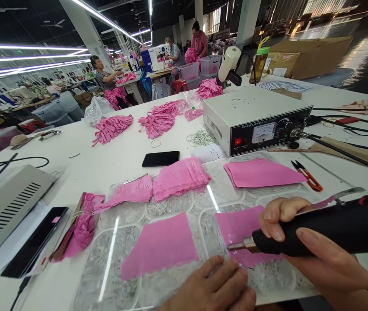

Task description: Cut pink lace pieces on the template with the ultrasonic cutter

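My right hand (287, 229) is wrapped round a black handheld ultrasonic welder (326, 224) with a pointed metal tip. That tip rests at the left part of a pink fabric piece (235, 226) on a clear, marble-patterned mat (128, 237). Close to the tip, my left hand (212, 287) lies with its fingers stretched out at the near edge of the piece, holding nothing. Another pink fabric piece (164, 246) lies flat to the left. Farther back sit a stack of pink lace (180, 179) and a folded stack of pink cut pieces (263, 172).
A metal control box (258, 112) with a lit red switch stands behind the mat. Orange-handled thread snips (310, 177) lie at right, a phone (160, 158) at centre. Pink strip bundles (159, 119) lie at the back. Several people work at sewing machines beyond.
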`<move>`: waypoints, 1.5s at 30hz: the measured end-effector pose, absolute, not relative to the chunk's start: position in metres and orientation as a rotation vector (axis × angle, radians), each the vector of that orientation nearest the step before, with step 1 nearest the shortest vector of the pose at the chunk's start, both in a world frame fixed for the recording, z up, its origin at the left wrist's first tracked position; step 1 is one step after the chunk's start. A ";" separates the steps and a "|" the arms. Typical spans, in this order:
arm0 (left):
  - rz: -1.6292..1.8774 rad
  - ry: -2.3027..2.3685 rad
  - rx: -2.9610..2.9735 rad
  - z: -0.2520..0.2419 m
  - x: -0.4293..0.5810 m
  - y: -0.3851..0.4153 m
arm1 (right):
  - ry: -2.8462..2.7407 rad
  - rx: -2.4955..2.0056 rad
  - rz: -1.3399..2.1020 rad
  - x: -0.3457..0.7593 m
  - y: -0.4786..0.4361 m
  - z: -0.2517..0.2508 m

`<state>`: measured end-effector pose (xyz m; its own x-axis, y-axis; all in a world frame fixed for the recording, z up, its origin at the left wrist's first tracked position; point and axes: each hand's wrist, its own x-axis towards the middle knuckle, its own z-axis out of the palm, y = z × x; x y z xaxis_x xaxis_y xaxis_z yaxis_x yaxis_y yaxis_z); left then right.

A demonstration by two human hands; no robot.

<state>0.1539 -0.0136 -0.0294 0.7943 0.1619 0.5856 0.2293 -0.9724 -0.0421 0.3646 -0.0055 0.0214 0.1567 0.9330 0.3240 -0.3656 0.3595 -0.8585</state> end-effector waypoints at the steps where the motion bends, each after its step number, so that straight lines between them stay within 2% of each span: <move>1: -0.928 -0.313 -2.865 -0.029 0.154 -0.014 | -1.011 -0.709 1.042 0.364 -0.005 0.022; 9: -0.939 -0.307 -2.859 -0.035 0.152 -0.014 | -0.991 -0.705 1.025 0.367 -0.006 0.022; 15: -1.077 -0.325 -2.817 -0.031 0.157 -0.013 | -0.912 -0.719 0.946 0.381 -0.008 0.026; 35: -1.031 -0.386 -2.834 -0.040 0.155 -0.014 | -1.029 -0.748 0.981 0.364 -0.008 0.026; 38: -1.046 -0.448 -2.820 -0.037 0.152 -0.010 | -0.926 -0.746 0.896 0.375 -0.002 0.025; 42: -0.878 -0.594 -2.798 -0.030 0.147 0.002 | -0.798 -0.768 0.653 0.395 0.009 0.023; 45: -0.800 -0.713 -2.761 -0.029 0.147 0.009 | -0.767 -0.794 0.637 0.401 0.012 0.018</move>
<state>0.1472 0.0085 -0.0292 0.7403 0.3972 0.5424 0.4937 -0.8688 -0.0377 0.4008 0.0119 0.0185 0.5669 0.7434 0.3550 -0.2127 0.5484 -0.8087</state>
